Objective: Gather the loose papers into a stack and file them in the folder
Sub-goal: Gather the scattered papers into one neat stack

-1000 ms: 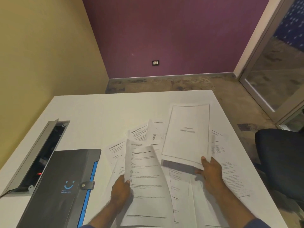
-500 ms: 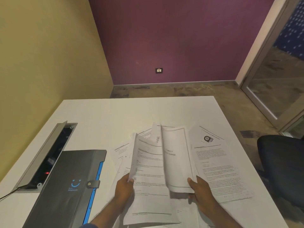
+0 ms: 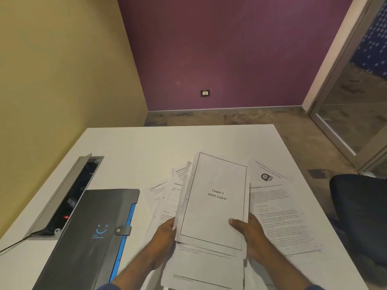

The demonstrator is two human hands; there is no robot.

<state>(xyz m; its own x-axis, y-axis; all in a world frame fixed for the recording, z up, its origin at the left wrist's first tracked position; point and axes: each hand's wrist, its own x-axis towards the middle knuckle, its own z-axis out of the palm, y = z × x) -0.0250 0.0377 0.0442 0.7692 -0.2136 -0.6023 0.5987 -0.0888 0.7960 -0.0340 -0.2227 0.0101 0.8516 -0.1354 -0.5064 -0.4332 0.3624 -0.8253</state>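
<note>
Two hands hold one sheaf of papers (image 3: 213, 201) above the white table (image 3: 134, 147), top sheet headed "Chapter 4 SWOT Analysis". Left hand (image 3: 165, 237) pinches its left edge, fingers curled behind; right hand (image 3: 249, 233) grips the lower right corner, thumb on top. Loose sheets (image 3: 278, 216) lie beneath and beside. Grey folder (image 3: 92, 237), closed, rests left, just beside an open cable hatch (image 3: 62, 195).

The room looks dim and a bit yellow. My desk (image 3: 129, 147) is the brightest spot. Walls bend at the edges. Small print looks fuzzy.
</note>
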